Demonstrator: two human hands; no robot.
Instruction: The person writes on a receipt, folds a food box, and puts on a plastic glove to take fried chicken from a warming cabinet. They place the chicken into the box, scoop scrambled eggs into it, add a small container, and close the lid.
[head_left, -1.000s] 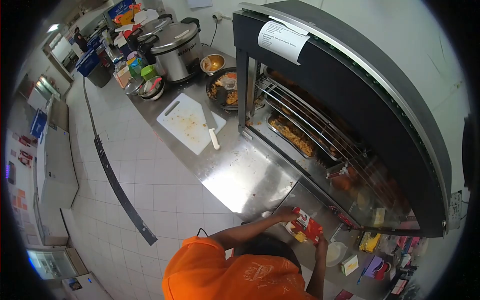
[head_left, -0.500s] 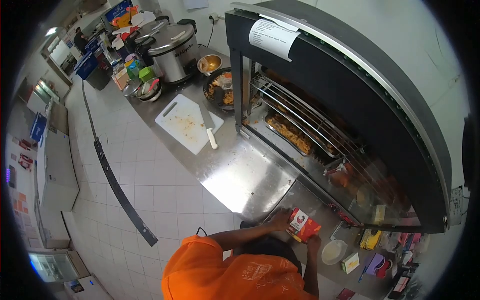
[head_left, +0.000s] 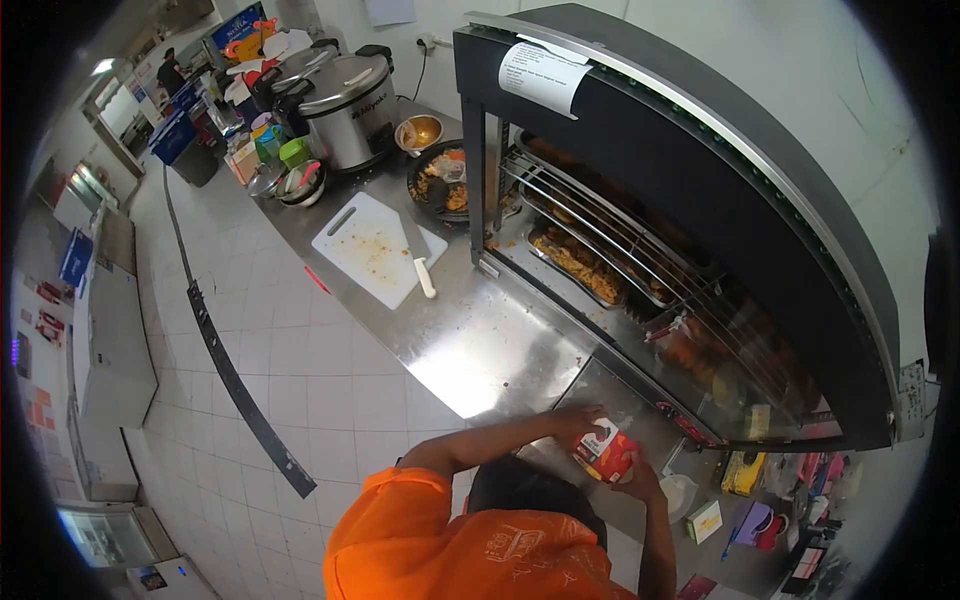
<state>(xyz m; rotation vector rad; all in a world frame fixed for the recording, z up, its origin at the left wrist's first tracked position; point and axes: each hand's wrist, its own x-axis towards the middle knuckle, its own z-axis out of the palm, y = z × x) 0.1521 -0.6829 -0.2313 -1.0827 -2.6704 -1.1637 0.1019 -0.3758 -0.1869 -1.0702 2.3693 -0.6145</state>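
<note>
A red and yellow food carton (head_left: 602,455) with a white label is held over the steel counter. My left hand (head_left: 582,421) lies on its upper left edge, fingers bent against it. From the lower right, my right hand (head_left: 638,478) grips the carton's corner, thumb and fingers around it. The carton's underside and some fingertips are hidden. Just right of my right hand is a translucent round tub (head_left: 678,496), partly covered by the forearm. A small yellow and white box (head_left: 704,522) sits beyond it.
A glass-fronted warmer (head_left: 690,200) with food trays (head_left: 575,265) borders the counter. To the left lie a white cutting board (head_left: 365,250) and a knife (head_left: 424,272). Behind stand a pan of food (head_left: 440,180) and a large pressure cooker (head_left: 350,115). A person (head_left: 170,75) stands far back.
My left hand has moved right and up onto the carton's edge. My right hand has shifted slightly up, and the carton has turned a little. A thin red strip now shows beside the counter's left edge.
</note>
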